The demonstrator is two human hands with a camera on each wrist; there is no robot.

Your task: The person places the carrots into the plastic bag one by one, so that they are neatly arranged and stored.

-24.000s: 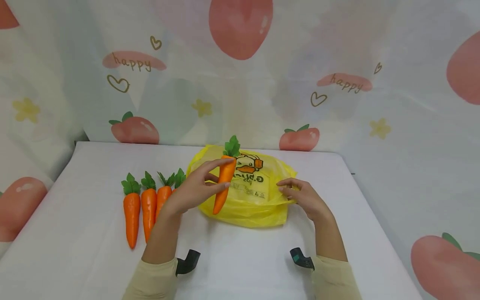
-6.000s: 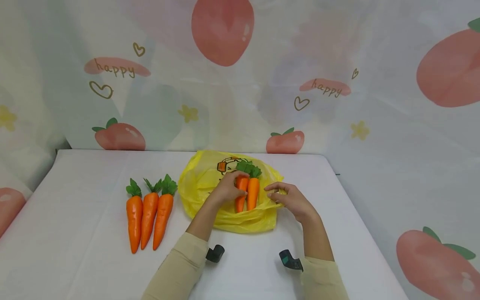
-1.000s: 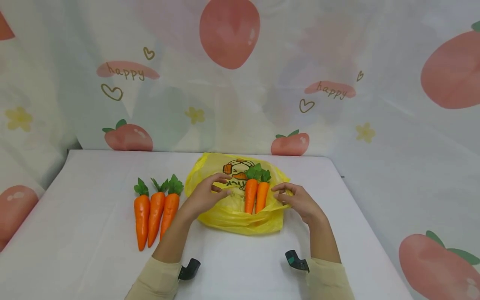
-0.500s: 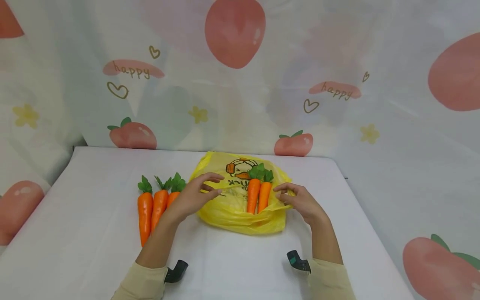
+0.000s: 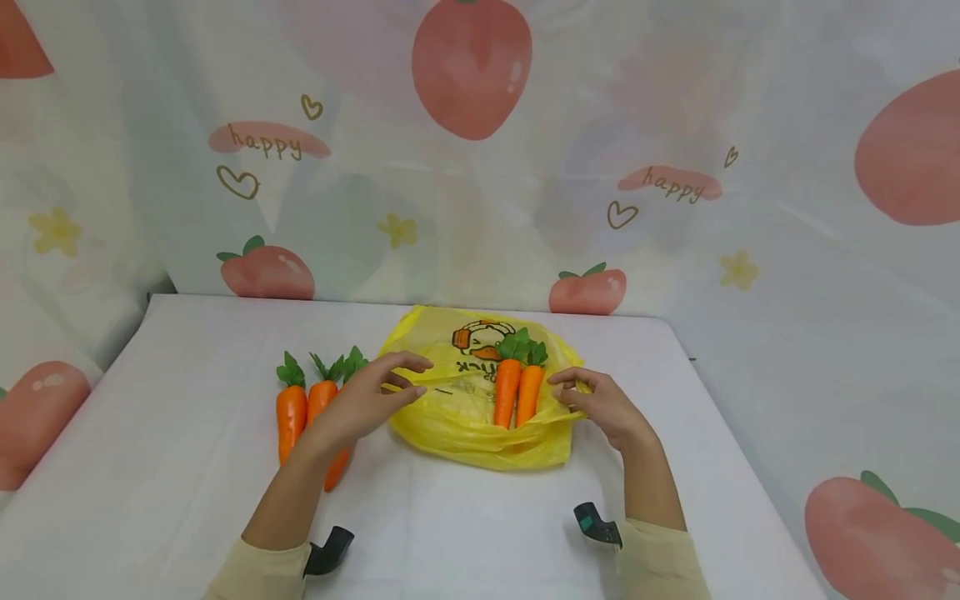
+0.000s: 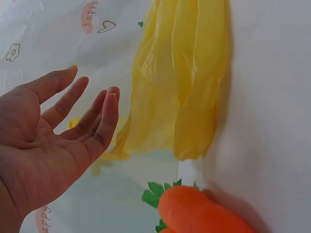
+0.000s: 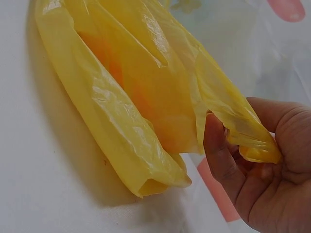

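Note:
A yellow plastic bag [image 5: 442,429] with a duck print lies on the table, its mouth spread towards the person. Two carrots [image 5: 507,393] with green tops lie side by side in it, their lower tips hidden by the front fold. My right hand [image 5: 611,408] holds the bag's right edge between thumb and fingers; the right wrist view shows the yellow film [image 7: 248,131] bunched there. My left hand [image 5: 363,400] is in the air left of the bag, holding nothing, fingers apart and loosely bent. Beneath that arm lie three more carrots [image 5: 291,412], partly covered by it.
The table has a white cloth [image 5: 465,533]. A printed curtain [image 5: 480,225] with fruit and "happy" lettering hangs behind and at both sides. Each wrist bears a small black device, such as the camera [image 5: 330,550] at the left cuff.
Since 24 seconds ago, two carrots have come to lie in the bag and the left hand's carrot is released. Over the last second the left hand has drawn left, over the loose carrots.

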